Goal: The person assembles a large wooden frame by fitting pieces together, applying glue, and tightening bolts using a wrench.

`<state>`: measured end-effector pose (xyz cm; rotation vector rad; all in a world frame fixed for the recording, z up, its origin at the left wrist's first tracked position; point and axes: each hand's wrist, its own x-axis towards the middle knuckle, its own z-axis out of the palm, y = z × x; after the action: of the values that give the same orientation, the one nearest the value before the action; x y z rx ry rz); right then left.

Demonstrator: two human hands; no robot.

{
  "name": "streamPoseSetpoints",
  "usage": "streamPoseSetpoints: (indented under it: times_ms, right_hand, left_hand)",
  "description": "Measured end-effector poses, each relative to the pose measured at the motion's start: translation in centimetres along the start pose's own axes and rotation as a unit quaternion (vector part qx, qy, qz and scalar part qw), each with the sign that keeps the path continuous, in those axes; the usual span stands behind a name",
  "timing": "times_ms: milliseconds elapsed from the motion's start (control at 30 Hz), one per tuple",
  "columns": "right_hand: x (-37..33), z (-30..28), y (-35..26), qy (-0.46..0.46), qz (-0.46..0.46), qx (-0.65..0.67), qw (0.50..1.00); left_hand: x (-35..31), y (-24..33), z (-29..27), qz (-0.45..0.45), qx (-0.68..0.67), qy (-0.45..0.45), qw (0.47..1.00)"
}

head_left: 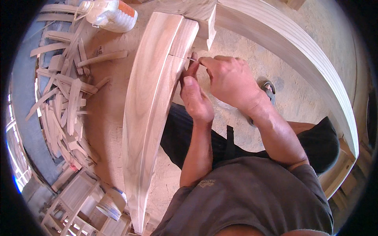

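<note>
- My right hand [230,80] sits in the upper middle of the frame, fingers bunched and pinching a thin metal pin [193,60], perhaps a nail or a small tool; I cannot tell which.
- The tip of the thin metal pin points toward the left of the frame and meets the side of the curved wooden piece [151,114] right at the joint line [178,56], where a short block is butted to the long part.
- My left hand [195,98] lies just below and left of the right one, fingers drawn together, fingertips pressed against the same edge of the wood; it pinches nothing that I can see.
- Both hands touch each other near the pin, the left one nearer the wood, the right one behind it toward the centre of the frame.
- The curved wooden piece runs its long axis from the upper middle of the frame down to the lower left, bowing out to the left; the hands work on its right-hand edge near its upper end.
- A wide curved wooden arch [299,51] sweeps across the upper right, well apart from the hands.
- Wood offcuts [65,98] lie piled at the left and a white plastic jug [110,15] at the upper left, on the dusty floor [244,47].
</note>
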<state>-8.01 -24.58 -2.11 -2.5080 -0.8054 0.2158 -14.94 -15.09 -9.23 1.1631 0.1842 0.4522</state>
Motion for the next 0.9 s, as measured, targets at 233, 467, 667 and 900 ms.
streamPoseSetpoints:
  times_ms: [233, 467, 667, 900]
  right_hand:
    - [-0.2, -0.4, -1.8, -0.037, 0.031, 0.017, 0.999]
    - [-0.2, 6.1, 5.0, 0.126, -0.034, 0.213, 0.968]
    - [-0.7, 1.3, -0.2, -0.003, 0.04, 0.034, 0.999]
    - [-0.2, 6.8, 4.5, 0.037, 0.068, 0.266, 0.961]
  left_hand:
    - [-0.2, 1.6, 1.6, -0.082, -0.095, 0.039, 0.991]
    - [0.3, -1.4, 2.0, 0.021, 0.13, -0.015, 0.991]
    - [-0.5, 1.3, 1.9, -0.083, -0.071, -0.002, 0.994]
    - [0.3, -0.2, 2.4, 0.002, 0.124, -0.006, 0.992]
